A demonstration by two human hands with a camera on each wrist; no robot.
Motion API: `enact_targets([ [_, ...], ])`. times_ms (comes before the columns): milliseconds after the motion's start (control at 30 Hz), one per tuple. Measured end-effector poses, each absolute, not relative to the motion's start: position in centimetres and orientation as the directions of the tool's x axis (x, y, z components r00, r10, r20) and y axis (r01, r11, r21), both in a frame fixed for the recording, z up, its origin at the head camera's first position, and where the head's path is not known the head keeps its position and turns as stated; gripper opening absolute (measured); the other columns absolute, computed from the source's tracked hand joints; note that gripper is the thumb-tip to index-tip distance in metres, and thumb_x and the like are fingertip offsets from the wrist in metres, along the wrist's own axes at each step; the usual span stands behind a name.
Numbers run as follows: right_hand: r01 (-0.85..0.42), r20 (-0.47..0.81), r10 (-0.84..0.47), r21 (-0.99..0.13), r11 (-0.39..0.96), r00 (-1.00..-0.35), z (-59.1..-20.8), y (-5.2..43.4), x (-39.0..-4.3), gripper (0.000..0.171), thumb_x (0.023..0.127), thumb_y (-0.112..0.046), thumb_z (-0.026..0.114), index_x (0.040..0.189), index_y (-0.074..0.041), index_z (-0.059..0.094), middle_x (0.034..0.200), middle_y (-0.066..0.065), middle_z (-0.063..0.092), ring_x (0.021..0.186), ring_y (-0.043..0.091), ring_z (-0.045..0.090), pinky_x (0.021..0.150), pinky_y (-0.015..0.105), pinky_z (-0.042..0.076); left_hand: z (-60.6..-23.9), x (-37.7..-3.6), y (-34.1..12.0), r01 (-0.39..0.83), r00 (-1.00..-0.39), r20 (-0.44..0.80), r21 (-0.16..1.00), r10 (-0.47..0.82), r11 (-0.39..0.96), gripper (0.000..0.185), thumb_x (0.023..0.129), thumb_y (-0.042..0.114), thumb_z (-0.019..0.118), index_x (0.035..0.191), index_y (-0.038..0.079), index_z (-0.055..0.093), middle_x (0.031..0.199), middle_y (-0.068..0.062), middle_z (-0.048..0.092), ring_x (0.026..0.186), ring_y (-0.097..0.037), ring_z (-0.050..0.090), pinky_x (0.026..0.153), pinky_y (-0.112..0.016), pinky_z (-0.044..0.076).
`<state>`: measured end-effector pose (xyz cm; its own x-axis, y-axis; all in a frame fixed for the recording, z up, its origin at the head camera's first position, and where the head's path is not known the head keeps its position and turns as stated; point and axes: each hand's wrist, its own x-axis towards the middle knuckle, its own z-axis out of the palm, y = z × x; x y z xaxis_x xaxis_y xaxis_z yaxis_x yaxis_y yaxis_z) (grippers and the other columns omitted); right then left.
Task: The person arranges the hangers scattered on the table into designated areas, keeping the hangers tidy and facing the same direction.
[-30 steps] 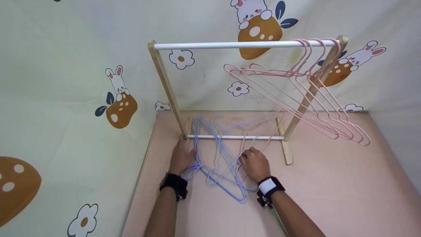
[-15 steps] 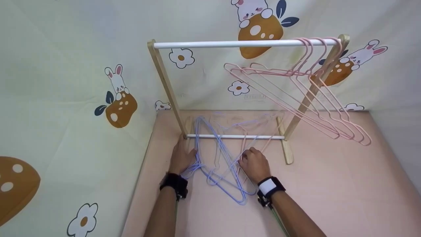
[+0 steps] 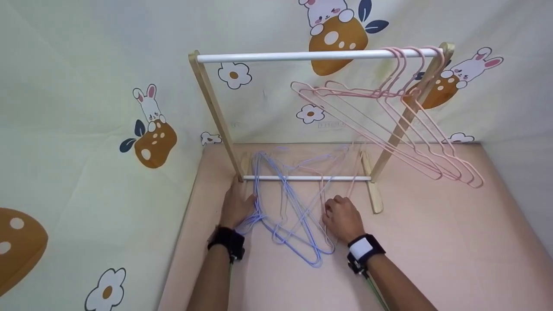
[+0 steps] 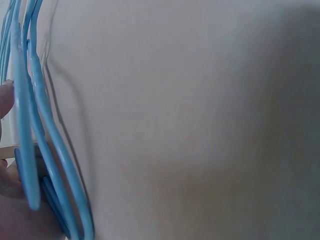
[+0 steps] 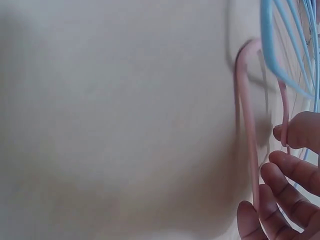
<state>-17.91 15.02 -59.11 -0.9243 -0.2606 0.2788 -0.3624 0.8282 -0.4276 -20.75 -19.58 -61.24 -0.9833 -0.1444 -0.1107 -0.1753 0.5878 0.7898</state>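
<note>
My left hand (image 3: pixel 236 205) is beside the bundle of blue clothes hangers (image 3: pixel 287 185) near their hooks and appears to grip them. In the left wrist view, blue hanger wires (image 4: pixel 42 95) cross in front of the thumb (image 4: pixel 5 100) and fingers, which are partly cut off. Right of the bundle, my right hand (image 3: pixel 343 220) holds a pink hanger (image 3: pixel 322 185) low over the floor. The right wrist view has its pink wire (image 5: pixel 247 115) between the thumb (image 5: pixel 302 132) and curled fingers (image 5: pixel 285 195). A blue hanger wire (image 5: pixel 270 45) hangs close above.
A rack with a white top rail (image 3: pixel 276 56) and wooden posts (image 3: pixel 216 112) stands ahead. Several pink hangers (image 3: pixel 389 112) hang at its right end. A white lower bar (image 3: pixel 306 178) runs behind the loose hangers. Printed fabric walls (image 3: pixel 86 142) enclose the pink floor (image 3: pixel 432 242).
My right hand has moved slightly right, drawing the pink hanger away from the blue ones. The left hand stays almost in place. The head view has shifted a little.
</note>
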Motion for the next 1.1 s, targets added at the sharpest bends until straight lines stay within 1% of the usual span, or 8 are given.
enact_targets([
  [167,-0.378,0.289,-0.276,-0.403,0.834,-0.917,-59.0,16.1,-17.4,0.011,0.084,-0.005,0.085,0.091,-0.003,0.077,0.09,0.009,0.067,0.083,0.031,0.062,0.069,0.045,0.057,-61.3,-20.8,-19.7,-0.171,-0.984,-0.105,0.795,-0.146,0.582,0.098,0.106,0.027,0.073,0.178,0.014,0.008,0.178,-0.023,0.026,0.163,-0.045,0.026,0.13,-0.061,0.022],
  [333,-0.412,0.324,-0.3,-0.368,0.834,-0.897,-59.0,17.4,-17.1,0.012,0.081,-0.003,0.084,0.091,-0.003,0.077,0.09,0.008,0.065,0.082,0.032,0.061,0.067,0.046,0.057,-61.4,-20.6,-19.8,-0.151,-0.986,-0.081,0.798,-0.144,0.584,0.099,0.104,0.027,0.073,0.178,0.012,0.009,0.176,-0.029,0.028,0.16,-0.05,0.029,0.129,-0.062,0.025],
  [467,-0.415,0.323,-0.31,-0.34,0.844,-0.894,-58.6,18.4,-16.6,0.014,0.081,-0.004,0.085,0.093,-0.003,0.079,0.091,0.008,0.064,0.08,0.03,0.059,0.065,0.044,0.055,-61.5,-20.6,-19.9,-0.156,-0.985,-0.083,0.797,-0.149,0.583,0.098,0.103,0.028,0.073,0.178,0.013,0.01,0.173,-0.033,0.029,0.158,-0.054,0.03,0.127,-0.065,0.028],
  [600,-0.404,0.31,-0.308,-0.324,0.855,-0.9,-58.1,19.5,-16.0,0.016,0.084,-0.005,0.085,0.099,-0.003,0.081,0.098,0.009,0.064,0.084,0.029,0.059,0.066,0.042,0.055,-61.6,-20.8,-19.9,-0.19,-0.981,-0.124,0.792,-0.152,0.581,0.099,0.105,0.031,0.072,0.179,0.019,0.007,0.177,-0.027,0.026,0.162,-0.049,0.026,0.129,-0.062,0.024],
  [700,-0.398,0.312,-0.3,-0.326,0.857,-0.902,-57.8,20.2,-15.6,0.016,0.086,-0.004,0.084,0.102,-0.002,0.082,0.103,0.011,0.064,0.089,0.031,0.06,0.067,0.043,0.057,-61.6,-20.9,-19.9,-0.185,-0.982,-0.122,0.79,-0.146,0.585,0.099,0.105,0.031,0.072,0.179,0.018,0.006,0.178,-0.025,0.024,0.163,-0.047,0.025,0.13,-0.06,0.022],
  [833,-0.409,0.347,-0.298,-0.309,0.859,-0.889,-57.5,20.9,-15.3,0.015,0.086,-0.001,0.083,0.1,0.0,0.081,0.104,0.014,0.063,0.093,0.034,0.06,0.068,0.046,0.058,-61.6,-20.8,-19.8,-0.165,-0.985,-0.1,0.79,-0.141,0.591,0.1,0.105,0.03,0.073,0.179,0.016,0.007,0.177,-0.027,0.026,0.161,-0.049,0.027,0.13,-0.061,0.023],
  [1000,-0.425,0.391,-0.306,-0.267,0.865,-0.868,-57.2,21.8,-15.0,0.013,0.083,0.001,0.081,0.096,0.0,0.08,0.103,0.014,0.062,0.092,0.035,0.058,0.068,0.045,0.058,-61.4,-20.6,-19.7,-0.187,-0.981,-0.121,0.788,-0.15,0.587,0.1,0.106,0.031,0.072,0.179,0.018,0.005,0.178,-0.026,0.023,0.162,-0.049,0.025,0.13,-0.061,0.022],
  [1100,-0.435,0.407,-0.311,-0.26,0.862,-0.859,-57.0,22.5,-14.7,0.013,0.082,0.003,0.079,0.094,-0.001,0.079,0.103,0.014,0.062,0.092,0.036,0.058,0.067,0.046,0.058,-61.3,-20.7,-19.6,-0.191,-0.981,-0.127,0.785,-0.149,0.589,0.099,0.107,0.03,0.071,0.179,0.017,0.005,0.178,-0.027,0.023,0.162,-0.049,0.024,0.13,-0.061,0.021],
])
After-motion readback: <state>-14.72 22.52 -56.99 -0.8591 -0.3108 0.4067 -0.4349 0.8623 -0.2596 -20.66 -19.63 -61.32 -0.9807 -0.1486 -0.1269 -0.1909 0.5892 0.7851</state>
